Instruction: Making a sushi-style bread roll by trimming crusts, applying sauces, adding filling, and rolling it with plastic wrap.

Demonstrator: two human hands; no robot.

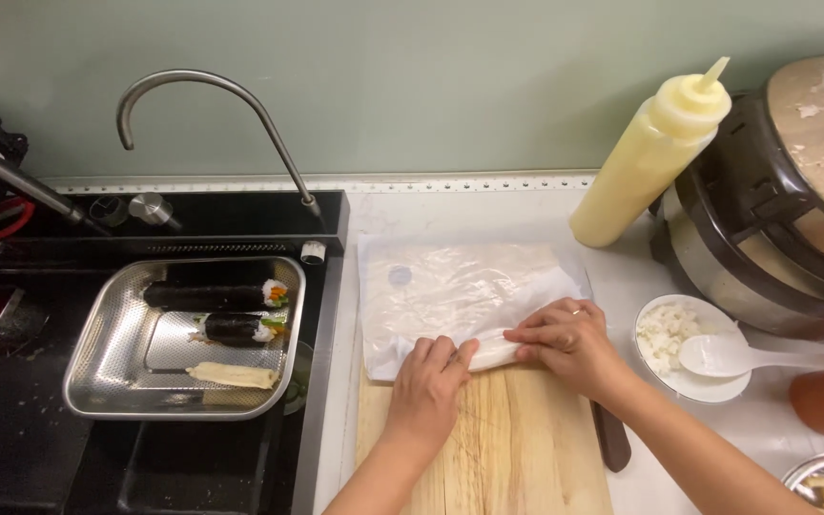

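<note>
- Three finished rolls [226, 324], two dark and one pale, are laid in the metal tray [97, 372] over the sink.
- A fourth, pale roll [494, 350] is pressed at the near edge of the thin sheet [450, 286] on the cutting board [507, 448].
- The left hand [428, 386] and right hand [565, 339] are curled over it, fingers bent and close together.
- Most of the sheet lies flat, judged not yet rolled.

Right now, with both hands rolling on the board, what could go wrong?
The thin sheet may tear or wrinkle, because both hands, left and right, press the roll tightly. The sheet also hangs past the board at its far end, so it might slip.
</note>
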